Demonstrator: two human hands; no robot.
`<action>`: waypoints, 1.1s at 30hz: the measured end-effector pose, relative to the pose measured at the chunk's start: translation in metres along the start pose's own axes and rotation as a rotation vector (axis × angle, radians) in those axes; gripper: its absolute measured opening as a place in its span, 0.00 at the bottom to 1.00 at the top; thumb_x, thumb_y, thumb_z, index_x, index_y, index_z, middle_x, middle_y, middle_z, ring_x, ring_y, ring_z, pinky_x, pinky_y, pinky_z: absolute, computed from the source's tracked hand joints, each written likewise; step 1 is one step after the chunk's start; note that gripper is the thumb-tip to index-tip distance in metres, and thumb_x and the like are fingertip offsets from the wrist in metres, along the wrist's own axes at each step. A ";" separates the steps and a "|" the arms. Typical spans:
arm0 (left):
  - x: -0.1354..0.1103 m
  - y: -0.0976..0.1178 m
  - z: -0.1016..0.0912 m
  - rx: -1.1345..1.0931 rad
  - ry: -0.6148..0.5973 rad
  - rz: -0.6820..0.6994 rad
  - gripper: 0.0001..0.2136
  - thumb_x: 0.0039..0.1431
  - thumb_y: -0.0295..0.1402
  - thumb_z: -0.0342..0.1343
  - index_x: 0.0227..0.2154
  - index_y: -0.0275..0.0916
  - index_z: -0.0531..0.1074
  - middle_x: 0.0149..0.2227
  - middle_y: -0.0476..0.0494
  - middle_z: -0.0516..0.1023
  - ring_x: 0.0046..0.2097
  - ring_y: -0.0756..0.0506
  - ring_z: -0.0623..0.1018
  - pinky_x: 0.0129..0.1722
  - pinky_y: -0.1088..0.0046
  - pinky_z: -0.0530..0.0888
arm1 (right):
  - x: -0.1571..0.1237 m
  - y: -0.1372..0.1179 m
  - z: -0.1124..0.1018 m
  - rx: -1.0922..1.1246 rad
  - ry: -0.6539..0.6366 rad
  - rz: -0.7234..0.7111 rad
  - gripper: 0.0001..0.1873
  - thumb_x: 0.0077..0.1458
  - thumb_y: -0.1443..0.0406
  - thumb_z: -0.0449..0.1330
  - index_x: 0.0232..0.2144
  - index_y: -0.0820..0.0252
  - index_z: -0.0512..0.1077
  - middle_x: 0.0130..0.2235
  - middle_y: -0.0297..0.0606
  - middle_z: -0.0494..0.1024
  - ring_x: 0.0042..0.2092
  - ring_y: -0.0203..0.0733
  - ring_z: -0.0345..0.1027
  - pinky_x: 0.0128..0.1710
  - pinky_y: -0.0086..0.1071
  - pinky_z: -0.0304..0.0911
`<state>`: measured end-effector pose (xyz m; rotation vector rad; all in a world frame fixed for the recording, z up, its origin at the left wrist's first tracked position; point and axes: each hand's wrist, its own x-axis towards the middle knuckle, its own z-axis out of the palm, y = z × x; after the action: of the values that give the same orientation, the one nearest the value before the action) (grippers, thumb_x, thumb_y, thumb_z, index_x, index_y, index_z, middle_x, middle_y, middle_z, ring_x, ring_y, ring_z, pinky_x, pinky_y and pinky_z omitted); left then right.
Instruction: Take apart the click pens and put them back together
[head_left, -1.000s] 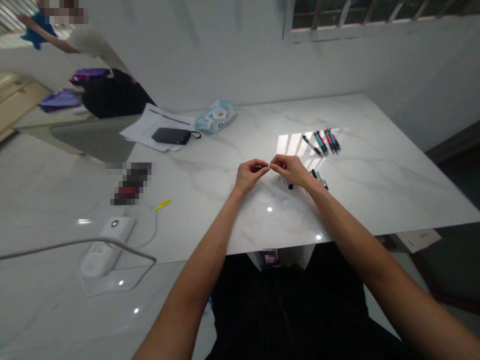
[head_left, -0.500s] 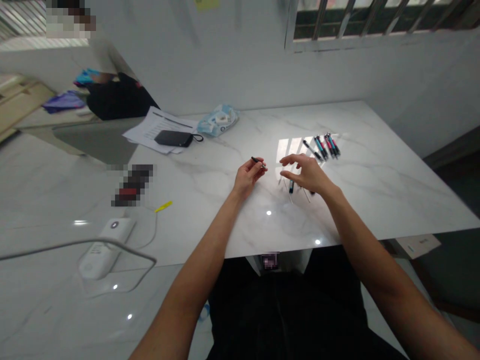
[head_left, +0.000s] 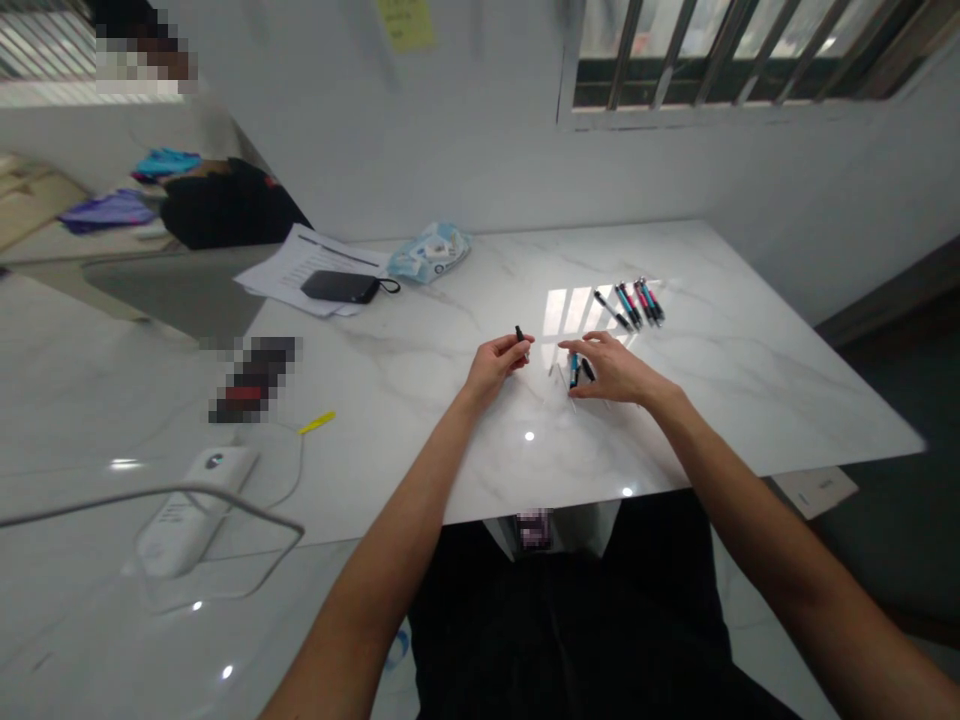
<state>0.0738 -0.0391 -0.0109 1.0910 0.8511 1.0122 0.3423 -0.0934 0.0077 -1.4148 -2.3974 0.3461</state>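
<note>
Between the fingertips of my left hand (head_left: 496, 370) is a short black pen part (head_left: 519, 334), standing nearly upright. My right hand (head_left: 611, 368) hovers over small pieces on the marble-patterned table (head_left: 480, 450), its thumb and fingers spread apart. A blue and black pen barrel (head_left: 574, 370) lies in the gap between that thumb and forefinger, with a black piece (head_left: 588, 371) beside it. Some thin, pale rods lie around them, partly hidden under the right hand. Farther back, several pens (head_left: 640, 302) with black, blue and pink parts lie in a row.
Papers (head_left: 289, 265) with a black power bank-like device (head_left: 341, 287) and a blue wipes packet (head_left: 431, 252) lie at the back left. A white power strip (head_left: 199, 510) with a grey cable and a yellow strip (head_left: 317, 422) are at left. Another person sits beyond.
My right hand has lowered, its thumb now beside the blue and black barrel. In my left hand the black pen part has turned more upright. The whole view has shifted slightly.
</note>
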 end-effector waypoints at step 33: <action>-0.002 0.000 0.001 0.054 -0.042 0.049 0.29 0.46 0.53 0.78 0.44 0.36 0.84 0.39 0.40 0.87 0.38 0.47 0.83 0.43 0.68 0.78 | 0.000 -0.036 0.027 0.174 0.309 0.110 0.04 0.64 0.64 0.68 0.39 0.50 0.85 0.44 0.39 0.88 0.49 0.56 0.76 0.54 0.52 0.73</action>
<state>0.0744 -0.0410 -0.0108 1.1803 0.8249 1.0087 0.3026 -0.1112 -0.0032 -1.4093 -1.9995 0.3279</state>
